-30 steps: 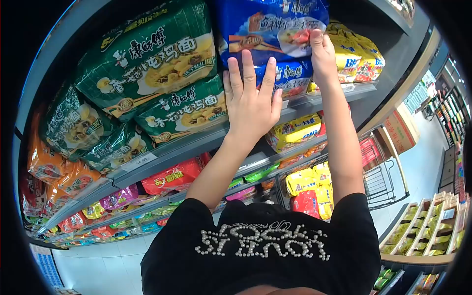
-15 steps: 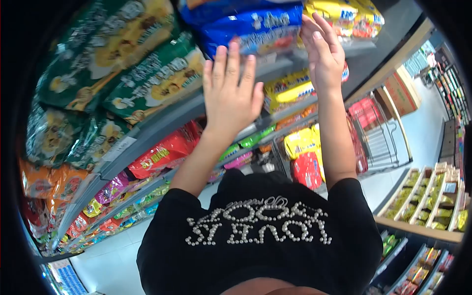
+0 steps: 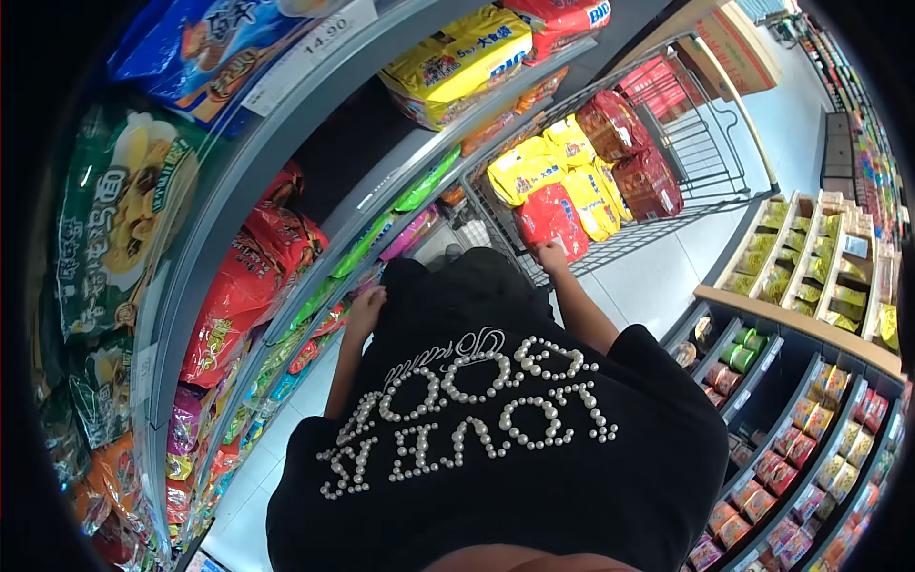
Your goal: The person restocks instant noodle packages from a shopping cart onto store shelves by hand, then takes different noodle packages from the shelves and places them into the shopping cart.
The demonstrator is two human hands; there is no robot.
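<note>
My right hand (image 3: 551,257) is at the near edge of the wire shopping cart (image 3: 710,195), beside a red noodle pack (image 3: 553,221); its fingers are curled, and whether they grip the cart rim or the pack is too small to tell. Yellow packs (image 3: 524,172) and dark red packs (image 3: 648,183) lie in the cart with it. Down by my left side, my left hand (image 3: 368,303) hangs near the lower shelf with its fingers curled; anything inside them is hidden.
Shelves on the left hold a blue pack (image 3: 205,52), green packs (image 3: 119,219), a yellow pack (image 3: 457,62) and red packs (image 3: 243,286). Cardboard boxes (image 3: 729,52) stand behind the cart. Display racks (image 3: 810,410) with small packaged goods are at the right.
Both hands have left the blue pack on the upper shelf and come down, the right to the cart and the left beside my body. The view has turned toward the cart.
</note>
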